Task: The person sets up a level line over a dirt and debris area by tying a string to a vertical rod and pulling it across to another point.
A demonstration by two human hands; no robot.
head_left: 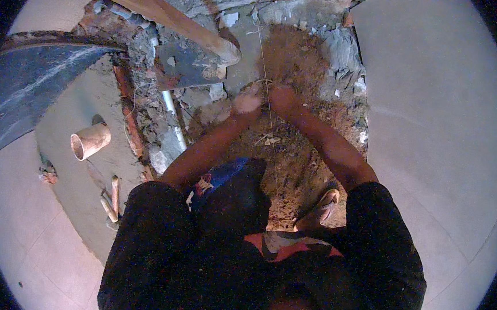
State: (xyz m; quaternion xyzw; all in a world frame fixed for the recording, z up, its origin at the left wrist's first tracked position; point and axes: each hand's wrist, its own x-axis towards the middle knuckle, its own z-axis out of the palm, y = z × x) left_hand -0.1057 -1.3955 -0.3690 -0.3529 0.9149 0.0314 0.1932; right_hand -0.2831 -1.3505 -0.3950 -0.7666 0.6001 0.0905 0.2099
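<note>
My left hand (247,102) and my right hand (282,98) are close together, low over brown soil (287,57). The fingers of both look drawn in. A thin, pale curved strand (263,82) shows at their fingertips, too small to name. A taut light string (262,46) runs from the far wall between the hands and on toward my body. Below the hands, a small pale knot or scrap (270,139) lies at the string. My fingertips are partly hidden in shadow.
A thick wooden post (171,20) slants in from the far left. Left lie a white pipe (173,112), bricks (127,92), rubble and a cement patch (79,103) with an upright pipe stub (91,141). Large grey tiles (435,122) border the right. My sandalled foot (321,209) stands in the soil.
</note>
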